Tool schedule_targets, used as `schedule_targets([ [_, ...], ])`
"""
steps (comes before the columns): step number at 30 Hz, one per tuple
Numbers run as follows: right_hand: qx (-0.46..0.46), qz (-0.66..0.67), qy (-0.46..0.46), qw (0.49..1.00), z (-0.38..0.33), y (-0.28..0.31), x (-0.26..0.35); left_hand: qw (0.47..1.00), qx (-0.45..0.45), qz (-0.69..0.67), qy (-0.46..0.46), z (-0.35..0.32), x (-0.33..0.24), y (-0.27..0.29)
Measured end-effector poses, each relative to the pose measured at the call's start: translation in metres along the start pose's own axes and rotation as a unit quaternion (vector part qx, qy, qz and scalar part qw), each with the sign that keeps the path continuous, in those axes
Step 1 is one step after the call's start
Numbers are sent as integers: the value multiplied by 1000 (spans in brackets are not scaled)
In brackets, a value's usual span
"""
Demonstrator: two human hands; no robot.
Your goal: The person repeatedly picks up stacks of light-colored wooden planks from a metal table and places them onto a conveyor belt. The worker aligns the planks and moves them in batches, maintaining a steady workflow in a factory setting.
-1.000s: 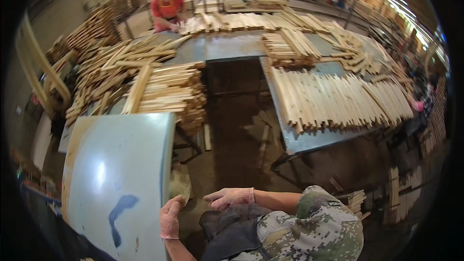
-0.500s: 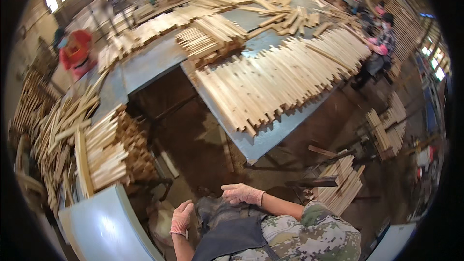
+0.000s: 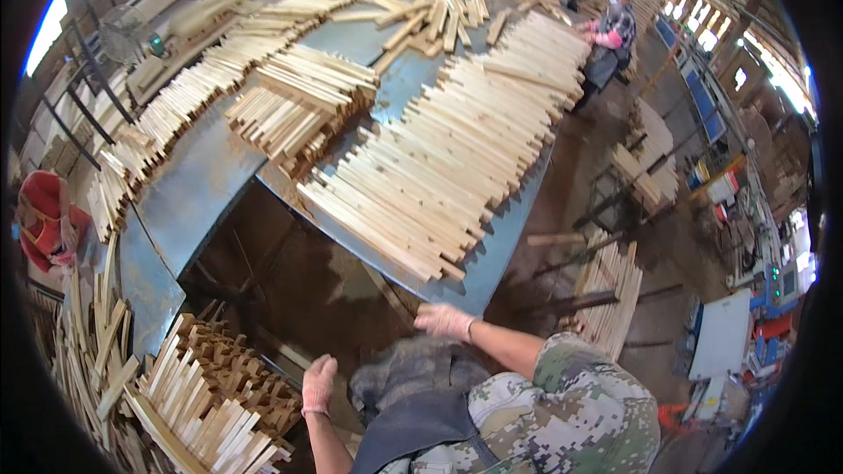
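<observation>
My left hand (image 3: 319, 384), in a pale pink glove, is raised in front of my body, its fingers loosely bent with nothing visible in them. My right hand (image 3: 444, 322), gloved alike, hovers close to the near corner of a blue-grey table (image 3: 479, 285); its fingers are loosely extended and seem to hold nothing. Across that table lies a broad row of pale wooden strips (image 3: 439, 167), side by side with uneven ends. Nearest my left hand is a stack of wooden strips (image 3: 206, 404). A dark apron (image 3: 413, 430) covers my front.
Beyond the table gap, short strips form another stack (image 3: 303, 96). Loose wood pieces (image 3: 439, 17) lie scattered at the back. One person (image 3: 612, 31) stands at the row's far end; another in red (image 3: 46, 219) is at far left. More strips (image 3: 610, 290) rest on a stand at right.
My view has turned to the right, so the tables and wood have shifted left in the picture. Machinery shows more at the right; the blue-grey surface at lower left has left view.
</observation>
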State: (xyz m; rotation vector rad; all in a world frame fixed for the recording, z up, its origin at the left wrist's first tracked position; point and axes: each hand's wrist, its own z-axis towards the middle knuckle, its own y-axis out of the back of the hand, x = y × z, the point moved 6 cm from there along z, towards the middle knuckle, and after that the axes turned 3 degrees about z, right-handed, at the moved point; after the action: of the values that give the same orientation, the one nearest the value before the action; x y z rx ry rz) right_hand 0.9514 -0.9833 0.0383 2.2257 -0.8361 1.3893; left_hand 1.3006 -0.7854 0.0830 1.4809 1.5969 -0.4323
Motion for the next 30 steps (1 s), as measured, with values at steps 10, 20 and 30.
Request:
schedule_targets([
  [10,-467,56,-122,874,-23,221,11,983,89,-94,132,104,-19,-13],
  [20,-542,-152,-113,819,43,392,23,932,74,-258,245,164,-80,-143],
  [30,-584,-145,-64,796,65,446,-33,858,-73,-474,184,306,-84,-227],
])
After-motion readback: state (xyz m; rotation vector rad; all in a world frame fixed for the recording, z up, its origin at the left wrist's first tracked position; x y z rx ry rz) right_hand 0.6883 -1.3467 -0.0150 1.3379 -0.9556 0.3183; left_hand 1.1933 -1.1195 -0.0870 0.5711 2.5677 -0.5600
